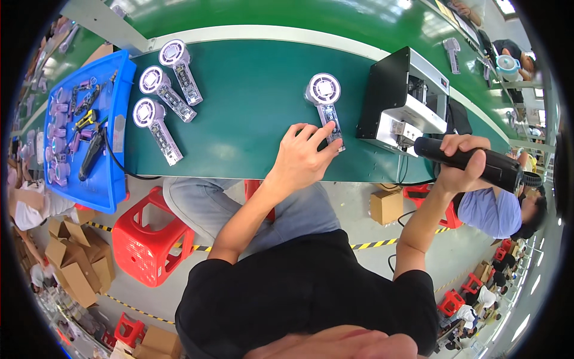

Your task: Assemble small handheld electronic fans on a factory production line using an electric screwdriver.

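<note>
My left hand (302, 157) rests on the green bench with its fingers closed on the lower handle of a handheld fan (324, 90). The fan lies with its round white head away from me, and its handle shows the circuit board inside. In my right hand (465, 164) is a black electric screwdriver (497, 170), held level with its front end pointing left. That end meets the outlet of a black and silver screw feeder (391, 122); whether the bit touches a screw is too small to tell.
Three similar fans (156, 122) lie at the left of the bench. Beyond them a blue tray (122, 134) holds purple parts, yellow-handled pliers and a black tool with a cable. A red stool (140, 239) and cardboard boxes (78, 260) stand on the floor. A person (490, 212) sits at the right.
</note>
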Tool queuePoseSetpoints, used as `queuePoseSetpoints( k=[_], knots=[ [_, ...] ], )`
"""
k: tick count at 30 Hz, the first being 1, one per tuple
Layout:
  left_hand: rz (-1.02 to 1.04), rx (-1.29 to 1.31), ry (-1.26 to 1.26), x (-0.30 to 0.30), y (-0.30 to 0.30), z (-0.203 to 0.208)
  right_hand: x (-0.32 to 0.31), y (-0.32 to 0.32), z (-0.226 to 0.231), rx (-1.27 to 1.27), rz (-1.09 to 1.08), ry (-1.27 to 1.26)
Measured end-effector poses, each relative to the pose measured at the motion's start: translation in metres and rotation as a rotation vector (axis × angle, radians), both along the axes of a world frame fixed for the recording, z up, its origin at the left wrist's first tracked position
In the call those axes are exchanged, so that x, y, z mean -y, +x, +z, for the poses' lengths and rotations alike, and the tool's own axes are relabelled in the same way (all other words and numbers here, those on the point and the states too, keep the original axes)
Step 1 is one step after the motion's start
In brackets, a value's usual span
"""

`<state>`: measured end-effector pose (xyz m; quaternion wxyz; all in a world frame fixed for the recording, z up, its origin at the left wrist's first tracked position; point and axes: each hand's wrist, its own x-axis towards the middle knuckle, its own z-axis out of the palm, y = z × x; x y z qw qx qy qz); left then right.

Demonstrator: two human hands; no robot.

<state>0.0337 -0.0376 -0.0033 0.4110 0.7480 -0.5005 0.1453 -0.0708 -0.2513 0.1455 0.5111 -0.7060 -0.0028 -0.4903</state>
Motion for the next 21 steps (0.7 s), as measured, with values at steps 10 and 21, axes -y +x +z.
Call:
queuePoseSetpoints(
  k=[10,21],
  knots=[
    [0.001,-0.030,0.004,-0.002,0.000,0.004,0.009,0.006,-0.002,-0.092,0.055,0.088],
    [0.002,-0.041,-0.009,-0.004,-0.002,0.002,-0.046,0.017,-0.041,-0.111,0.310,0.249]
  ],
)
